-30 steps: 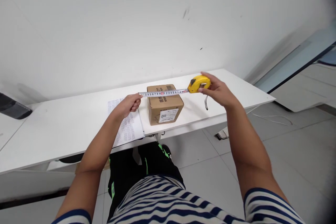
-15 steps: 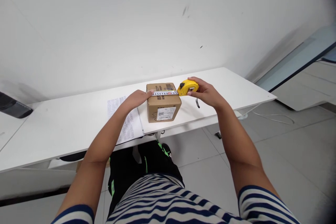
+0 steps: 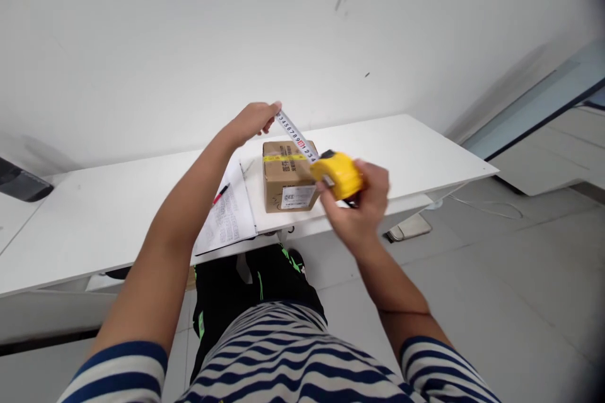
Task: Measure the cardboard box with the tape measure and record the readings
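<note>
The measuring blade point(image 3: 293, 134) has swung from straight across the box point(image 3: 287, 177) to a slant. My left fingers point(image 3: 276, 107) pinch its end; my right fingers point(image 3: 324, 191) grip the yellow case point(image 3: 341, 177). I'm probably realigning it, which calls for steadiness. The brown, labelled, yellow-banded box sits on the surface point(image 3: 118, 214).

Bright, even lt. on my feed rn: wall point(image 3: 212, 31) near-white, desk point(image 3: 108, 208) pale, soft shadows low on the wall, L & R. R grip point(image 3: 362, 211) and yellow tape measure point(image 3: 336, 176) smeared w/ motion blur; blade point(image 3: 293, 135) digits legible, printed sheet point(image 3: 230, 217) too fuzzy to read. Wide-angle stretch; I'm seeing dark vignetting at R edge.
</note>
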The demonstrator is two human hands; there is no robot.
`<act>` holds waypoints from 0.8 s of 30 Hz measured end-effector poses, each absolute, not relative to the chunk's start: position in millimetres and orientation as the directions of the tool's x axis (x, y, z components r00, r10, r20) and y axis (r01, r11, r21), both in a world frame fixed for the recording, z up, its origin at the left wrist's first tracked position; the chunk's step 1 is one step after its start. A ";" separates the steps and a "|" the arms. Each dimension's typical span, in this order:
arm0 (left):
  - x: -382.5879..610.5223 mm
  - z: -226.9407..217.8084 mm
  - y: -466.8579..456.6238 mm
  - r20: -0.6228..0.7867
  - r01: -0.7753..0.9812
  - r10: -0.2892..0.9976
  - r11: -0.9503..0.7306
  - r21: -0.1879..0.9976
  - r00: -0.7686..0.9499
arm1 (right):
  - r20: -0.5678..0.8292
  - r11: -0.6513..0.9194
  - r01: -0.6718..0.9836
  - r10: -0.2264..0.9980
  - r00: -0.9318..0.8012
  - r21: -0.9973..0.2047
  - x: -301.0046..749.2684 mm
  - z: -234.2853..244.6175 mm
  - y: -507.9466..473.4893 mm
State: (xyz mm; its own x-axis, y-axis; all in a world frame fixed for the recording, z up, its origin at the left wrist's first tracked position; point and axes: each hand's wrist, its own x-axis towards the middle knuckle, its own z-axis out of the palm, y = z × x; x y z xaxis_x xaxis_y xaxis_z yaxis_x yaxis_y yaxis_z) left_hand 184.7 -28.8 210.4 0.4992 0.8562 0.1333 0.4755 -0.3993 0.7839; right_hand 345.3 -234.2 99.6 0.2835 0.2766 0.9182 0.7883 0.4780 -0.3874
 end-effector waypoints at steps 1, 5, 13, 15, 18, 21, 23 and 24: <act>195.9 210.0 -20.4 0.102 0.536 0.831 -0.441 0.720 0.546 | 0.935 0.455 0.821 0.244 0.257 -0.344 324.7 98.6 -237.0; 226.3 187.3 -10.5 0.002 0.759 0.816 -0.539 0.366 0.578 | 0.902 0.316 0.855 0.275 0.332 -0.411 275.5 93.8 -227.3; 214.7 161.5 -25.0 0.057 0.743 0.898 -0.395 0.539 0.436 | 0.843 0.241 0.834 0.363 0.396 -0.496 272.7 85.4 -207.9; 214.9 158.7 -20.6 0.028 0.701 0.880 -0.397 0.592 0.474 | 0.824 0.224 0.826 0.391 0.410 -0.517 271.6 84.3 -208.3; 216.7 150.5 -10.1 0.037 0.635 0.859 -0.407 0.657 0.511 | 0.809 0.225 0.815 0.417 0.415 -0.535 269.9 84.9 -210.2; 217.0 144.8 -2.9 0.076 0.604 0.857 -0.419 0.679 0.509 | 0.794 0.241 0.799 0.448 0.411 -0.550 268.6 84.8 -211.6; 216.6 148.1 -6.7 0.159 0.575 0.849 -0.467 0.671 0.504 | 0.789 0.268 0.785 0.464 0.403 -0.559 269.3 82.2 -211.1; 216.3 152.7 -13.0 0.216 0.543 0.838 -0.499 0.676 0.501 | 0.790 0.290 0.775 0.468 0.397 -0.562 271.0 79.9 -210.2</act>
State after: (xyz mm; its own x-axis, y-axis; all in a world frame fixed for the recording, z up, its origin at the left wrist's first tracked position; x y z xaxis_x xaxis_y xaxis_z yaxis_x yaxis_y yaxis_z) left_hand 216.3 -13.0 152.7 0.5015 0.8379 0.2156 0.5428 -0.4987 0.6757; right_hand 271.0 -210.2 79.9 0.3971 0.4679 0.7896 0.7748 0.2903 -0.5616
